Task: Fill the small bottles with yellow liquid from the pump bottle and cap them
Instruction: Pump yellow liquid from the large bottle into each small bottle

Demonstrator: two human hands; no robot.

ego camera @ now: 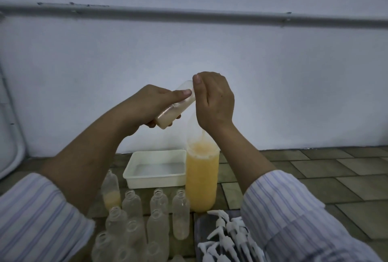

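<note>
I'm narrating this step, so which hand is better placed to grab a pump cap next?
Probably the right hand: the pump caps lie below it, and the left hand grips the small bottle.

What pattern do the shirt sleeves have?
White sleeves with thin blue-purple stripes, shown in the head view.

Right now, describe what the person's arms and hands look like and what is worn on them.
Both hands, left hand and right hand, are bare: no gloves, rings or watch visible. Forearms are bare too. The left sleeve and right sleeve are white cloth with thin blue-purple stripes, pushed up toward the elbows.
</note>
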